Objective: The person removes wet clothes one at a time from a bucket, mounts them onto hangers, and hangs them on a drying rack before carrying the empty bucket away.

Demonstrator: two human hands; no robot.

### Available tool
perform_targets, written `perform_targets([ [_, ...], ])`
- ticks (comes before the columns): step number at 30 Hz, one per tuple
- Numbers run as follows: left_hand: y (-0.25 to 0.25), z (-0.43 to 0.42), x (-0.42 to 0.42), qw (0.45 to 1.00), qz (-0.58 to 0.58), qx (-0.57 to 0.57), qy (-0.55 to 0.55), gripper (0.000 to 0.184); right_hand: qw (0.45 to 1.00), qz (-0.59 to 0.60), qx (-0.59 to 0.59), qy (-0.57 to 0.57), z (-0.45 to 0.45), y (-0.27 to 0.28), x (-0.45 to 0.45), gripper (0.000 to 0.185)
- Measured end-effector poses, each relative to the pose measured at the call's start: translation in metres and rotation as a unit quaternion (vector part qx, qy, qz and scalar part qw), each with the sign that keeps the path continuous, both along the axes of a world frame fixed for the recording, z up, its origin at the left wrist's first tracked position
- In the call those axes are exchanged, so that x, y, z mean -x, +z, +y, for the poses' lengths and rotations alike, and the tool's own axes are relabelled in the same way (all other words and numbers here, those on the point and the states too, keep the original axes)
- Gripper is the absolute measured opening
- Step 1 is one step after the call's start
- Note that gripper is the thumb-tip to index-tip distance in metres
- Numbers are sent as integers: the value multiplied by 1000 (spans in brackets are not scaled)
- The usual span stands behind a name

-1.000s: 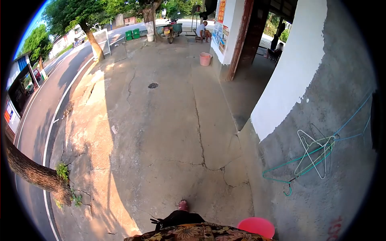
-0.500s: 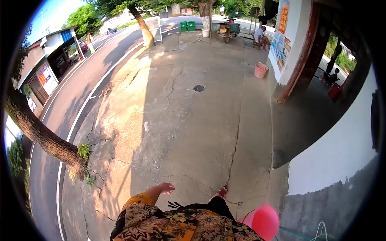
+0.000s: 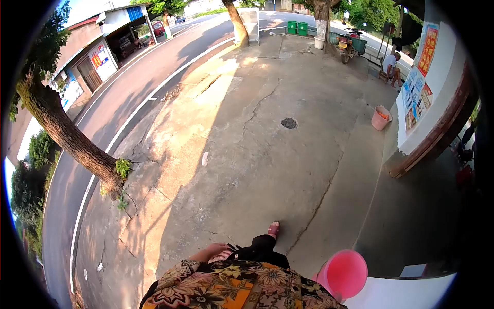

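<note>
A pink bucket (image 3: 348, 274) is at the lower right beside my patterned top, tilted so that its inside shows. At its lower rim a bit of my right hand (image 3: 338, 297) is visible, and the rest is hidden behind the bucket and my clothing. My left hand (image 3: 220, 252) is low in front of my body, next to dark cords at my waist, with its fingers partly showing and curled. Whether anything is in it cannot be made out. One foot in a reddish sandal (image 3: 274, 229) is on the concrete.
A pinkish bucket (image 3: 381, 119) with something orange inside is near the wall and doorway on the right. A person (image 3: 392, 67) sits farther back, beyond a parked motorbike (image 3: 351, 46). A leaning tree trunk (image 3: 72, 139) is at the left, and a drain hole (image 3: 289, 123) lies ahead.
The view has moved forward and turned right, so the hangers on the wall are out of view. The pink bucket shows more fully. My left hand has come into view and moved closer to my body.
</note>
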State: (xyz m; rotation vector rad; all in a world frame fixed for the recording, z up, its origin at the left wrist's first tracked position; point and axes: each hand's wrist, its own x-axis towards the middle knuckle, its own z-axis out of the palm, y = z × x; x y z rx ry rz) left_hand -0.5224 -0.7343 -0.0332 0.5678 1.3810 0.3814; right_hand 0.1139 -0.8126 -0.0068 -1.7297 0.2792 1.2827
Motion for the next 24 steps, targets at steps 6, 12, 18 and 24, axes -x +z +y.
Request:
perform_targets([
  [6,18,187,-67,991,-3,-37,-130,25,995,10,-92,-28,93,49,-7,34],
  [12,52,333,-95,864,-48,-185,-467,32,991,80,-27,-102,157,12,-56,28],
  [18,90,430,-131,960,-128,150,-201,22,993,49,11,-104,233,27,-79,29],
  [24,98,505,-166,977,54,-2,-208,7,982,109,71,-136,383,-23,-175,25],
])
